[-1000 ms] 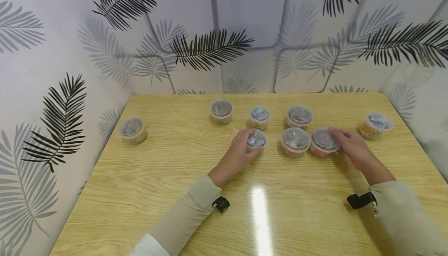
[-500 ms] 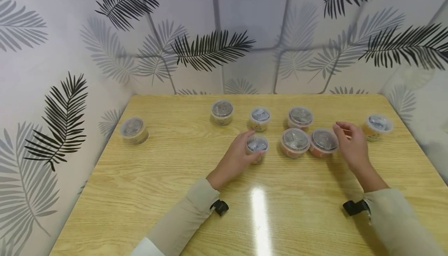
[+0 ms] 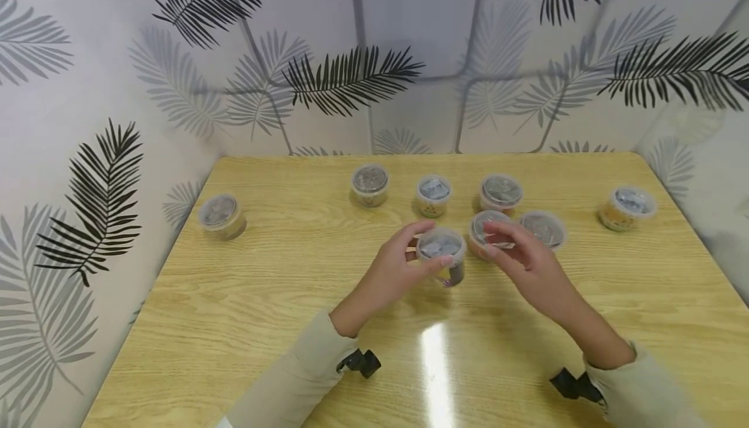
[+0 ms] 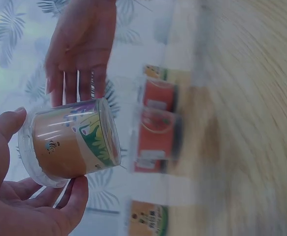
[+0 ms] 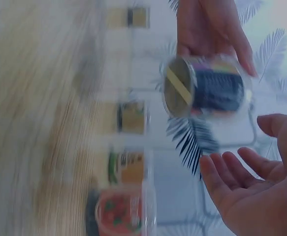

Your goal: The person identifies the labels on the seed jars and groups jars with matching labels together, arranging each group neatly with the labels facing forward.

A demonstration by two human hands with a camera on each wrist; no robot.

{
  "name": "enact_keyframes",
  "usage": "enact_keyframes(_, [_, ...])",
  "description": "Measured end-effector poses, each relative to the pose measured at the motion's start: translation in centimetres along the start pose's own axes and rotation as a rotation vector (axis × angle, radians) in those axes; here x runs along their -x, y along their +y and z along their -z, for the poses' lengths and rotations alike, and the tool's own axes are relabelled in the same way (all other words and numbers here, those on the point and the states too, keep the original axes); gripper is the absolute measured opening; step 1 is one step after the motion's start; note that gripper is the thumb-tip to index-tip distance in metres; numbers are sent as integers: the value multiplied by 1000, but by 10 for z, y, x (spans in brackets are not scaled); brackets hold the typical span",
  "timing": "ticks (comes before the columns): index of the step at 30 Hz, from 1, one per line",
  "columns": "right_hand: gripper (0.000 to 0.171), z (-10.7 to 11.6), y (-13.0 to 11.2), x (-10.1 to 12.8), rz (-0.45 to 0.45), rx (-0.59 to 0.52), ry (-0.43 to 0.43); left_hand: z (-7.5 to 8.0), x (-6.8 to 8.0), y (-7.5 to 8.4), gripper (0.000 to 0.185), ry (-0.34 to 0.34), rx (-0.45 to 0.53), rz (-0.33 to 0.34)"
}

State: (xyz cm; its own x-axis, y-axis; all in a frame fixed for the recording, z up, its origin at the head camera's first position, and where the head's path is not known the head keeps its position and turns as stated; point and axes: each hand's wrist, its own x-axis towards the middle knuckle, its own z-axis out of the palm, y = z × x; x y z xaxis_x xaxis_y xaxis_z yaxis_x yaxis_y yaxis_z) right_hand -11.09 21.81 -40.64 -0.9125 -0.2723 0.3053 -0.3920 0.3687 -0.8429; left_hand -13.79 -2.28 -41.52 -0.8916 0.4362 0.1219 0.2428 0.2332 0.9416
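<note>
Left hand (image 3: 398,270): gripping a small lidded cup (image 3: 441,254) from its left side, thumb and fingers (image 4: 77,194) curled round the rim, lifted clear of the tabletop (image 3: 292,298).
Held cup: raised above the tabletop near the middle, just in front of the other cups; clear lid on top, printed label round the wall, tilted on its side in the left wrist view (image 4: 72,142).
Right hand (image 3: 529,265): just beside the held cup on its right, fingers (image 5: 222,179) straight and relaxed, palm up, holding nothing; touching the cup or not cannot be told.
Middle group: five more lidded cups standing on the tabletop, three in a back row (image 3: 434,195) and two in front (image 3: 541,227), partly hidden behind the right hand.
Far left cup (image 3: 221,216): alone near the left edge, well apart from the group.
Far right cup (image 3: 627,207): alone near the right edge.
Sleeves: pale beige on both arms, a black strap at each wrist (image 3: 361,361).
Backdrop: pale wall printed with dark and grey leaves (image 3: 351,80).
</note>
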Motion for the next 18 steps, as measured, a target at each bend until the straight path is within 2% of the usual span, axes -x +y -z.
enact_keyframes(3, [46,-14,-12,3,28,-42,-92,-1,6,12,62,-6,18,-43])
enact_keyframes(5, [52,-21,-20,4,48,-66,-109,-1,9,18,61,-6,34,-51])
enact_keyframes(12, [62,-32,-34,7,86,-129,-50,1,16,30,57,-4,69,-46])
enact_keyframes(18, [56,-35,-36,8,36,-157,-14,1,19,33,58,-24,115,-46])
